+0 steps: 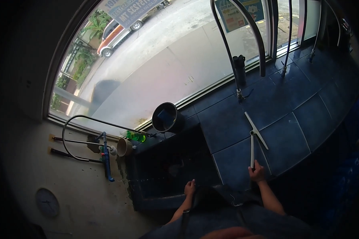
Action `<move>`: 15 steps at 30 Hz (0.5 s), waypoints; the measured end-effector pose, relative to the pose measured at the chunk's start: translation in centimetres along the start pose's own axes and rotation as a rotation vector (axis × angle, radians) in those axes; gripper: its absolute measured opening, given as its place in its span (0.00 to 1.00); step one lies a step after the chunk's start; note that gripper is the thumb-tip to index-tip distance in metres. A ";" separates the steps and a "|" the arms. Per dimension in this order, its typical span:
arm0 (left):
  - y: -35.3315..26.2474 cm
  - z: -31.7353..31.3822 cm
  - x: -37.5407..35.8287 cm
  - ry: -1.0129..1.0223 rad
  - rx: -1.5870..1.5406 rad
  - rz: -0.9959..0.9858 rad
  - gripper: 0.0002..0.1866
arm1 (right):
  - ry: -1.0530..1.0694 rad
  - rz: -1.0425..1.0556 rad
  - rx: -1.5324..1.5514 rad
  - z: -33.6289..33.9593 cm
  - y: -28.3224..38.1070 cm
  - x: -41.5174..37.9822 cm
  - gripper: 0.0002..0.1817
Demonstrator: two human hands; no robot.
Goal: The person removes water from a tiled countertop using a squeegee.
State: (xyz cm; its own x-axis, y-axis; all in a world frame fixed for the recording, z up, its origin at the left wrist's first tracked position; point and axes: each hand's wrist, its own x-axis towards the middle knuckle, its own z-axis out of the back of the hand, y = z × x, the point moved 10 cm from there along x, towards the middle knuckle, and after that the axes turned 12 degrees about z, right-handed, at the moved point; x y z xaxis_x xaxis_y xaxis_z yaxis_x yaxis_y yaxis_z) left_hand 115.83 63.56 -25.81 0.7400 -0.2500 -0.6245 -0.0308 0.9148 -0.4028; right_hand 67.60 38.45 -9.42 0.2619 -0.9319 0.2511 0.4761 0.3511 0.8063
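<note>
My right hand (257, 172) is closed round the handle of a white T-shaped squeegee (252, 149). Its crosspiece points away from me, low over or resting on the dark blue tiled counter (281, 137). My left hand (190, 188) is held over the front edge of the dark sink (218, 167), fingers curled, with nothing visible in it. Inside the basin something pale shows dimly, too dark to name.
A black bucket (157, 123) with something blue inside stands behind the sink. Left of it are a green bottle (136, 136), a beige container (124, 147) and a blue pipe tap (107, 163). Tall curved faucets (232, 51) rise along the window.
</note>
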 end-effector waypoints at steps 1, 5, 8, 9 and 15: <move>0.1 -0.2 0.4 0.007 0.010 0.001 0.27 | -0.002 -0.011 -0.004 0.0 0.0 0.2 0.26; 0.0 0.4 -0.4 -0.039 0.110 0.010 0.29 | -0.003 0.014 -0.046 -0.2 0.1 -0.3 0.26; 1.2 -0.5 1.4 -0.042 0.085 -0.007 0.30 | -0.009 0.050 -0.091 -0.2 0.2 -0.2 0.28; 1.8 -1.0 2.3 -0.042 0.047 -0.034 0.31 | -0.004 0.060 -0.090 -0.2 0.4 -0.2 0.30; 2.5 -1.2 3.3 -0.112 0.112 -0.045 0.31 | 0.004 0.049 -0.105 -0.3 0.5 -0.3 0.30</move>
State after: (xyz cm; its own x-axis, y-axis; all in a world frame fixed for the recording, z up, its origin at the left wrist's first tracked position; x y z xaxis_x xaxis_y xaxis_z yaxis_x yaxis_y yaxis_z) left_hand 117.41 64.67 -29.75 0.8094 -0.2601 -0.5265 0.0746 0.9348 -0.3472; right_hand 68.00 38.89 -9.29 0.2902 -0.9131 0.2866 0.5479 0.4040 0.7325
